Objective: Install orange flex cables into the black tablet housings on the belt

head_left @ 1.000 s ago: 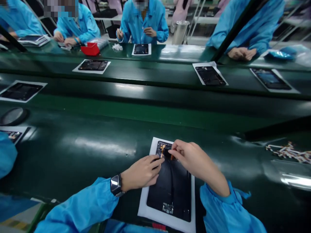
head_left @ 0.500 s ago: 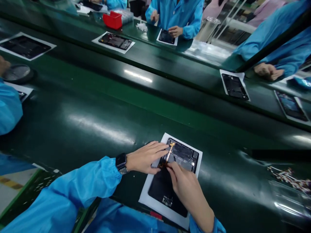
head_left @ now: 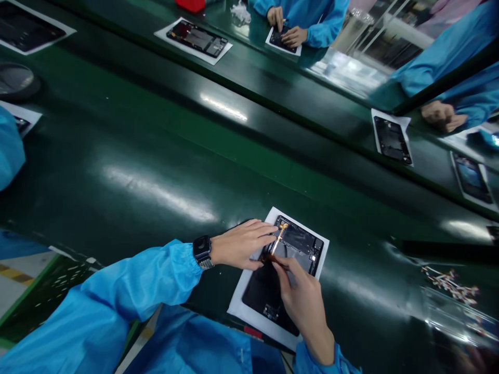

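My left grip (head_left: 241, 244) lies flat and open on the near part of the open tablet housing (head_left: 298, 241), fingers together, with its fingertips just beside the amber flex cable (head_left: 278, 240). My right grip (head_left: 302, 301) comes in from below the housing, thumb and fingers drawn together at the cable's lower end. Those fingers cover that end, so I can't tell whether they're clamped on it or only pressing it.

The cable lies inside the housing's upper part, its long axis slanting from my right fingertips up and away toward a small forked gold tip. My right grip is nearer the lower end, my left nearer the middle and upper stretch, on the cable's left side.

The housing sits on a white sheet (head_left: 241, 306) on the green desk (head_left: 117, 156). Beyond the housing, across the desk, another opened tablet housing (head_left: 392, 140) lies on its own sheet, and a co-worker's hands (head_left: 283, 28) work farther off.
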Action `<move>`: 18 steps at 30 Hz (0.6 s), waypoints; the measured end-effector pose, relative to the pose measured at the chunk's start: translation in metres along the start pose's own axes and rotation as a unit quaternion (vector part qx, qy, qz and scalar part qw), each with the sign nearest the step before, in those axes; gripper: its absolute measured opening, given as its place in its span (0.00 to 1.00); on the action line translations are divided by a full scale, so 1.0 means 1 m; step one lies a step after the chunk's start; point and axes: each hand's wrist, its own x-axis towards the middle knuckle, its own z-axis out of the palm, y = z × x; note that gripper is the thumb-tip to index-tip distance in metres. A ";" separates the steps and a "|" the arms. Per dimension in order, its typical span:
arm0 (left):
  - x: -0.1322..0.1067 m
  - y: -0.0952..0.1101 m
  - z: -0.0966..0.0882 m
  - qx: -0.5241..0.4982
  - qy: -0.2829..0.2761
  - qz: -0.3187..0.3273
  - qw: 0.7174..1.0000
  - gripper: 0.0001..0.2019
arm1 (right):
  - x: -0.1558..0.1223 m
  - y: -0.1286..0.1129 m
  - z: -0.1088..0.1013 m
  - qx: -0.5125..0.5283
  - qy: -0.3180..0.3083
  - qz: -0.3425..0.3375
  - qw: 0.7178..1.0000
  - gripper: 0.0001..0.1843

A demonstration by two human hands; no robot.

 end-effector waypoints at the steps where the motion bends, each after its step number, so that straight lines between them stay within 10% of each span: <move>1: 0.000 0.000 0.000 0.001 0.000 0.000 1.000 0.33 | -0.002 -0.001 -0.001 0.007 0.009 0.015 1.000 0.07; 18: 0.001 0.000 0.000 -0.021 -0.007 -0.012 1.000 0.36 | 0.008 -0.010 0.004 -0.119 -0.047 -0.104 0.986 0.16</move>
